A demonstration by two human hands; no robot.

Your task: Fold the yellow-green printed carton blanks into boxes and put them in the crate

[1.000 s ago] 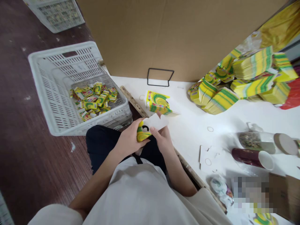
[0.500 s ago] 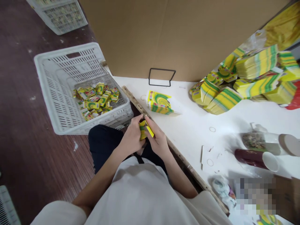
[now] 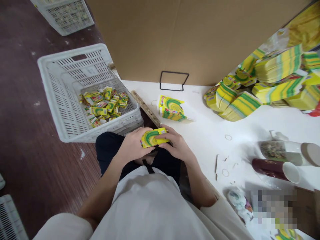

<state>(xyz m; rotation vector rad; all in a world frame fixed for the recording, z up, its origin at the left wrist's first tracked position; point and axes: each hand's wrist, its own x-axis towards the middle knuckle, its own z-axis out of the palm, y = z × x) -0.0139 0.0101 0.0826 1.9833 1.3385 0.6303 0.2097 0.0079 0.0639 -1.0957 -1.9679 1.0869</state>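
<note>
Above my lap, a small yellow and green box is held between both hands. My left hand grips its left end, and my right hand has its fingers on the right end. Just beyond them, a stack of flat yellow cartons lies on the white table. To the left, a white plastic basket holds a pile of small yellow boxes.
A large cardboard panel stands at the back, with a black wire frame before it. Bundled yellow cartons lie back right. A jar, a dark red cup and a plastic bag are at the right.
The box has turned so its broad printed face shows. My right hand has shifted right and its fingers now lie over the box's right end. The view has moved slightly.
</note>
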